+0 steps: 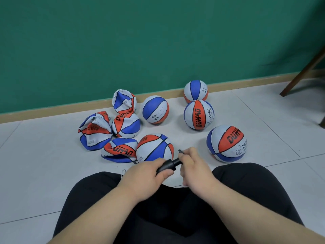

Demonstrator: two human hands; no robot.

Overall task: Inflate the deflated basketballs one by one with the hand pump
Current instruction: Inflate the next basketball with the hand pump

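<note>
Black plastic fills both grips. The left hand [146, 171] has its fingers [159, 162] curled round the thick barrel of the hand pump [169, 164]. The right hand [195, 166] has its fingers [186, 154] clenched round the pump's thinner end, where a slim black tip pokes out above the knuckles. The pump is held roughly level over the lap of a person seated in black trousers [246, 187], both forearms reaching in from below.

Just beyond the pump, a round red, white and blue basketball [154, 148] rests on the pale tiled floor [44, 173]; the pump tip sits just beside its right edge, and contact cannot be made out. To its left lie 4 deflated basketballs [95, 132], crumpled and bunched together. Further back and to the right sit 4 inflated basketballs [226, 143], 2 of them touching near the wall.

Behind everything, a wooden skirting board [52, 114] runs under a dark green wall [123, 41]. A brown chair leg [299, 76] slants in at the far right.
</note>
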